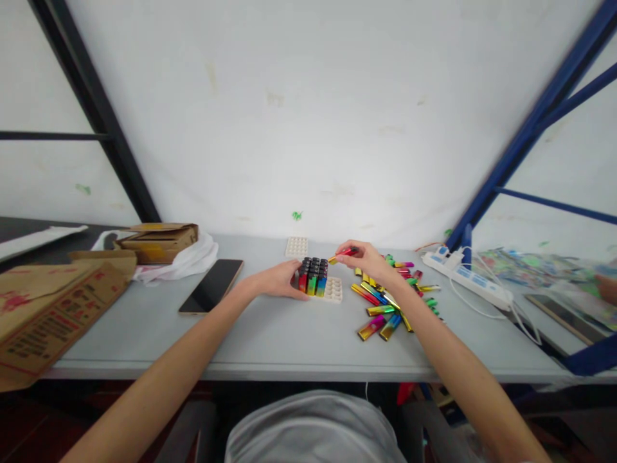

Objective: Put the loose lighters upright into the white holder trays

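Several shiny multicoloured lighters (313,278) stand upright with black tops in the left part of a white holder tray (334,290). My left hand (282,280) is curved around the left side of this block, thumb at the front and fingers partly hidden behind. Above the tray's right part, my right hand (362,258) pinches one red and gold lighter (341,254), held tilted. Right of the tray lies a loose pile of lighters (378,310) in gold, red, blue, green and purple, partly covered by my right forearm.
Another white holder tray (296,247) lies against the wall. A black phone (212,287) is left of my left hand. Cardboard boxes (161,243) and a white plastic bag (202,257) sit farther left. A white power strip (470,280) with cables lies right. Another person's hand (606,288) shows at the right edge.
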The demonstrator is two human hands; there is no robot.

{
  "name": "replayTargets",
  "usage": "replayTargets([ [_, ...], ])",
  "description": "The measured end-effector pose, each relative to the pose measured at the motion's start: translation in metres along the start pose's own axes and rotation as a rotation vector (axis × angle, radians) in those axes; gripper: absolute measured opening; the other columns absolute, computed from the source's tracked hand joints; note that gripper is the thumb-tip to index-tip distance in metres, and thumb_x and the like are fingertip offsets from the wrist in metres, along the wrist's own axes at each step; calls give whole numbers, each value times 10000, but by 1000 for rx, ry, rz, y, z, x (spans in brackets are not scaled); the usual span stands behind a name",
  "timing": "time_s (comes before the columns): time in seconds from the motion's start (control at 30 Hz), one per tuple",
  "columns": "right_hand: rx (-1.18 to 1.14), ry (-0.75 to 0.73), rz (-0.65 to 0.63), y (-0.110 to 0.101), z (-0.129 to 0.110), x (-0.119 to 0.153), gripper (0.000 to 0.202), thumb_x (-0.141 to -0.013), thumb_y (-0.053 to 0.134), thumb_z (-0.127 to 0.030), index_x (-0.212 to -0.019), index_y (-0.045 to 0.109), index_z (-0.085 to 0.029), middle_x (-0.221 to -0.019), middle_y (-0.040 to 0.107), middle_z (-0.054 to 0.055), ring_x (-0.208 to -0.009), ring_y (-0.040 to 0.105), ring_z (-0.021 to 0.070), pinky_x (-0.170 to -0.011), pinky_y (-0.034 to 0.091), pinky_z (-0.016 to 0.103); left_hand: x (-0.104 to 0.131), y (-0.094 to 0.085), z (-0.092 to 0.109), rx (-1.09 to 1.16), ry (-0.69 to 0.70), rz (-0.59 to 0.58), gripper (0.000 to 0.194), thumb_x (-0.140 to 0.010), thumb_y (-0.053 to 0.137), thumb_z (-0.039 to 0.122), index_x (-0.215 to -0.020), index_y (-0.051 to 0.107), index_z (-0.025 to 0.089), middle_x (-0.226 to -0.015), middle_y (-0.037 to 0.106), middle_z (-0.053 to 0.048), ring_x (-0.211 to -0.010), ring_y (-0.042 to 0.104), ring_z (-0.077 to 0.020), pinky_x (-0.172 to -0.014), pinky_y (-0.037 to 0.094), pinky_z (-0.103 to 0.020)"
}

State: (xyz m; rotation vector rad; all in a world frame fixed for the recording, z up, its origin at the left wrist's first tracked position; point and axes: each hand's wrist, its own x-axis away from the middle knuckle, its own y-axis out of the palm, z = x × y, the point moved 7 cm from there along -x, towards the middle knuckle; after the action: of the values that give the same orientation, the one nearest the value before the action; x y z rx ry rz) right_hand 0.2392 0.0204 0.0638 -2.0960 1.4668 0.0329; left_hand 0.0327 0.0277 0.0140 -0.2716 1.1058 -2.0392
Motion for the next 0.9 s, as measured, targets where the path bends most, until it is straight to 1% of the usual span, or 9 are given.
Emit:
replayTargets([
  [0.13,-201,68,133,5,25,-5,512,-859,600,-678,-792,619,-171,-681,565,0,-611,508,126,-590,439,258,0,1,3,-89,-17,-29,633,-629,815,573,-1057,603,159,-1001,673,-77,-863,635,-251,-766,513,-362],
  [0.2,-293,81,118,13,31,-3,530,-871,559,-707,-800,590,-182,-739,592,12,-662,563,141,-647,487,278,0,1,4,-103,-37,-31,619,-635,812,567,-1047,599,157,-1004,670,-83,-865,633,-256,-763,513,-367],
  [0.3,-379,79,54,26,31,1,502,-864,574,-700,-926,575,-202,-794,605,11,-705,595,152,-694,517,300,0,0,3,-73,-47,-24,612,-621,819,560,-1034,602,164,-992,671,-76,-843,636,-253,-733,514,-360],
  [0.37,-397,91,61,30,29,3,478,-871,575,-683,-993,548,-221,-699,508,-41,-593,512,124,-603,478,270,0,1,1,-55,-43,-21,621,-612,822,571,-1031,605,167,-982,673,-70,-825,635,-246,-713,514,-353],
  [0.43,-394,131,86,34,30,4,461,-877,555,-687,-966,517,-236,-623,353,-85,-484,349,98,-483,364,232,0,1,0,-48,-34,-23,632,-619,817,587,-1042,606,168,-979,675,-69,-822,633,-239,-713,516,-350],
  [0.5,-352,171,115,36,33,5,473,-876,532,-710,-864,473,-240,-607,273,-93,-460,239,90,-436,257,226,0,2,0,-46,-30,-27,643,-629,814,591,-1060,607,162,-988,678,-75,-832,634,-239,-725,519,-352],
  [0.53,-305,174,145,36,34,5,491,-875,520,-722,-813,446,-240,-600,269,-90,-464,228,92,-434,236,230,0,2,0,-41,-31,-27,648,-631,815,586,-1071,608,158,-995,680,-79,-840,637,-241,-732,521,-354],
  [0.7,55,98,374,26,29,10,547,-883,493,-702,-629,397,-228,-552,347,-49,-529,336,117,-494,281,256,1,-1,6,11,-2,-5,675,-605,838,562,-1103,627,158,-1008,696,-76,-872,654,-253,-777,525,-356],
  [0.9,182,114,378,31,30,13,422,-867,481,-477,-540,408,-221,-513,358,-39,-533,360,124,-511,254,269,1,-1,8,16,7,-7,694,-606,841,555,-1137,625,164,-1006,705,-74,-903,653,-258,-796,532,-352],
])
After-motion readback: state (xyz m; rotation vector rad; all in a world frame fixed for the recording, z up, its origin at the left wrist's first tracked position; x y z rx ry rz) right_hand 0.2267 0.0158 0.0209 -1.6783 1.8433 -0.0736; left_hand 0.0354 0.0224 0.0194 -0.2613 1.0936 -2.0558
